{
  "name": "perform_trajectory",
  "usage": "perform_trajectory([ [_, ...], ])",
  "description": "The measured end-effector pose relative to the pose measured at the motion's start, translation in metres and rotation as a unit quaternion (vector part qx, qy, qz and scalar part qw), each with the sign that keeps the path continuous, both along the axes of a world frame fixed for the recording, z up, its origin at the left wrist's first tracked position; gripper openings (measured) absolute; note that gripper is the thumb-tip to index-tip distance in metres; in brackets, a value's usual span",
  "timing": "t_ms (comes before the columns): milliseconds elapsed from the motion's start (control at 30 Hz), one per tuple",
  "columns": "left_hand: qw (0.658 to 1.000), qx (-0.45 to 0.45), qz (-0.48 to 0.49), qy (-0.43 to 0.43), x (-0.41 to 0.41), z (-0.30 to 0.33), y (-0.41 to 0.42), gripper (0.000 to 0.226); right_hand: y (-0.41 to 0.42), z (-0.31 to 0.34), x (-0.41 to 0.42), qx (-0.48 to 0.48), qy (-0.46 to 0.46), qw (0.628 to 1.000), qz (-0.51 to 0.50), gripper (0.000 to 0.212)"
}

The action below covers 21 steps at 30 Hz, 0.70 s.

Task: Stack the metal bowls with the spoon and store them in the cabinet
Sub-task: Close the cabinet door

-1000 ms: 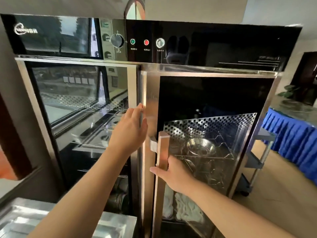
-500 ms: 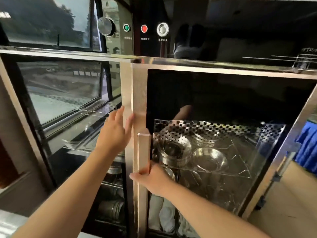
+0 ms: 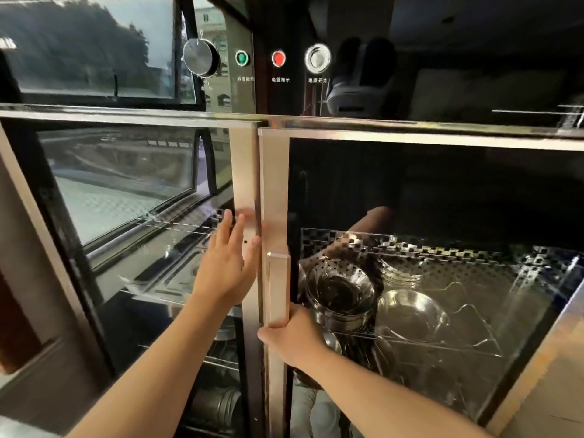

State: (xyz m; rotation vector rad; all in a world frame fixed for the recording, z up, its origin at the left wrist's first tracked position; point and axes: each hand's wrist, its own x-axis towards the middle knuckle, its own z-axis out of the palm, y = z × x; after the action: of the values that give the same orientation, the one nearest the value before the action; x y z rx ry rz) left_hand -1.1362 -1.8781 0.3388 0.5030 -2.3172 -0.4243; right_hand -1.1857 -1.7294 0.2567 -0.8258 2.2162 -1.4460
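Note:
A tall glass-door cabinet fills the view. Behind the right door's dark glass (image 3: 442, 191), a stack of metal bowls (image 3: 339, 295) sits on a wire shelf, with a single shallow metal bowl (image 3: 410, 314) to its right. No spoon can be made out. My right hand (image 3: 294, 339) grips the lower part of the door's vertical metal handle (image 3: 278, 289). My left hand (image 3: 227, 263) lies flat with fingers apart against the left door's metal frame (image 3: 245, 172). The two doors sit nearly flush with a thin gap between them.
A black control panel above carries a round knob (image 3: 200, 56), a green lamp (image 3: 241, 57), a red lamp (image 3: 278, 58) and a silver button (image 3: 317, 58). Behind the left door are metal trays (image 3: 164, 279) and lower down round metal containers (image 3: 218, 406).
The right door has swung shut against the frame under my right hand's grip. My left hand stayed pressed on the left door frame. The view moved closer and slightly down.

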Motion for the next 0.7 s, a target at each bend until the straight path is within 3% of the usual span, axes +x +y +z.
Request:
perform_trajectory([
  [267, 0.999, -0.038, 0.007, -0.001, 0.002, -0.001, -0.011, 0.068, -0.02, 0.01, -0.022, -0.028, -0.002, 0.998, -0.053, 0.024],
  [700, 0.998, -0.049, 0.033, -0.006, -0.007, -0.003, -0.007, 0.074, -0.018, 0.006, -0.031, 0.024, 0.016, 0.999, -0.028, 0.013],
])
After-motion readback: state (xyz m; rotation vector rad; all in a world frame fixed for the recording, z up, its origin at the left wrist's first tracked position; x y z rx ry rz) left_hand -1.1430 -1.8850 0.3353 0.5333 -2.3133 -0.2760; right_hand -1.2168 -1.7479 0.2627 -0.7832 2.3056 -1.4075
